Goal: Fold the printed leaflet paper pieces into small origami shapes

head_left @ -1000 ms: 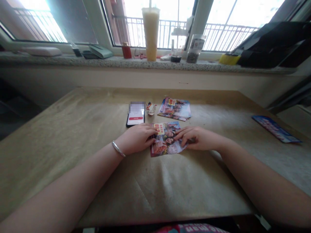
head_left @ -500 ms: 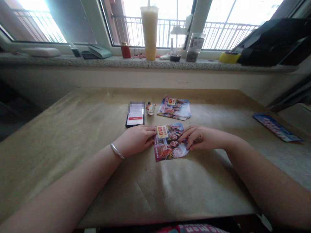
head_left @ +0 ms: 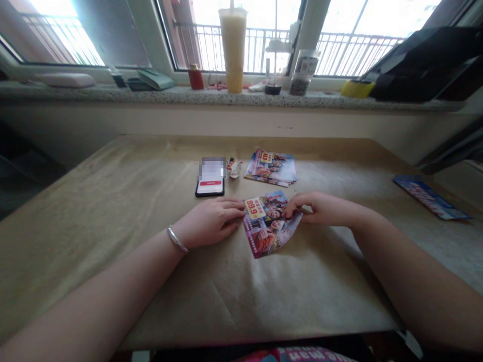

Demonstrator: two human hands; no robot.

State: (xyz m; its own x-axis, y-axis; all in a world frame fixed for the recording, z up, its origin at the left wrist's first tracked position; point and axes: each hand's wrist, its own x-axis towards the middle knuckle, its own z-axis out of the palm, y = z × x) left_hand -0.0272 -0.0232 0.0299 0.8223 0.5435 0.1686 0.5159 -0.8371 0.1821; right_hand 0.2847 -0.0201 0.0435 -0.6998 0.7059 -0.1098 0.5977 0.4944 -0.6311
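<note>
A colourful printed flyer (head_left: 266, 226) with a yellow price label lies tilted in front of me, its right side bent up. My right hand (head_left: 315, 208) pinches that right edge between thumb and fingers. Palm down on the table, my left hand (head_left: 215, 221) has its fingers stretched out, the tips at the flyer's left edge; whether they press on it I cannot tell. Behind the flyer sits a loose stack of similar flyers (head_left: 277, 168). A phone (head_left: 210, 187) with a lit screen and a crumpled wrapper (head_left: 234, 168) lie to the left of the stack.
A brown-covered table (head_left: 181, 301) stretches to the wall below the window. On the right lies a long blue printed packet or leaflet (head_left: 430, 198). The stone sill (head_left: 181, 96) bears a tall yellow drink cup (head_left: 233, 50), a red bottle (head_left: 195, 78) and a black bag (head_left: 426, 65).
The flyer has turned a little, its lower edge swinging towards me, and its right side now bends up. My right hand has shifted from lying over it to pinching its edge.
</note>
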